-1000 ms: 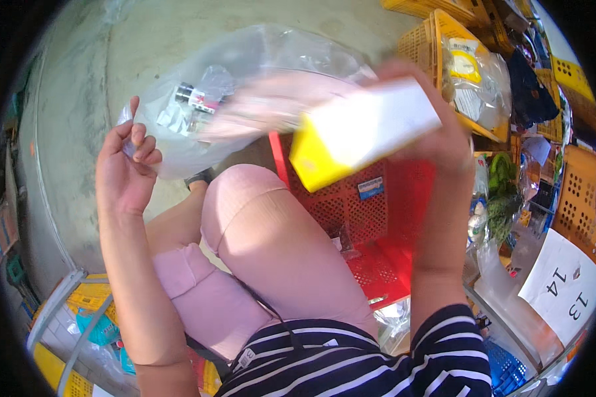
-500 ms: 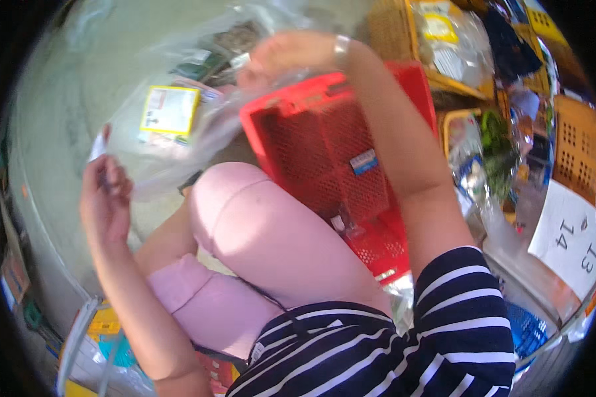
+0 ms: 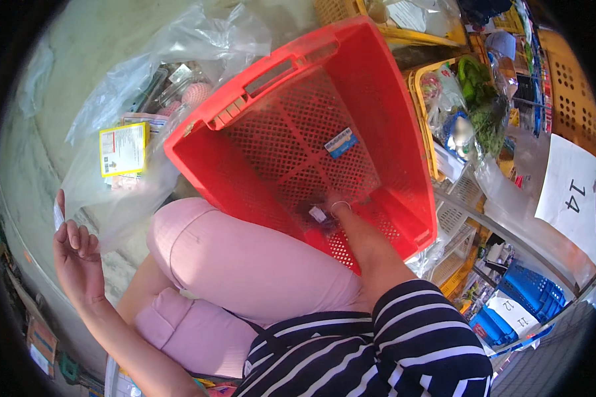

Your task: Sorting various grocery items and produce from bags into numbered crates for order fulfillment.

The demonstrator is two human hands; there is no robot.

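Small dark packet [image 3: 318,214] with a white label is lying low in the red plastic crate [image 3: 371,73], toward the person's side, and the right hand [image 3: 332,200] is sitting right beside it in the shadow. From where I'm standing I cannot tell whether those fingers are gripping the packet or only touching it. If they are catching just a loose corner of its wrapping, the packet could be slipping out as it leaves the crate; the thin bracelet [image 3: 341,204] could also be snagging on the perforated plastic.

On the other side, the left hand [image 3: 78,259] is holding the edge of a clear plastic bag [image 3: 159,159], its lower fingers curling narrow and its index finger pointing up. That light hold is worrying me most: a small tug could be pulling the film free, and the bag's mouth could be sagging shut. The yellow-edged box [image 3: 123,149] is lying among the bag's contents near that lifted edge, so a sharp pull could be tipping it out onto the floor [image 3: 43,182].

The crate is standing close against the pink trouser leg [image 3: 258,251], and its rim is overlapping the bag in my view. A shifting knee could be nudging the crate, perhaps trapping or tearing the film.
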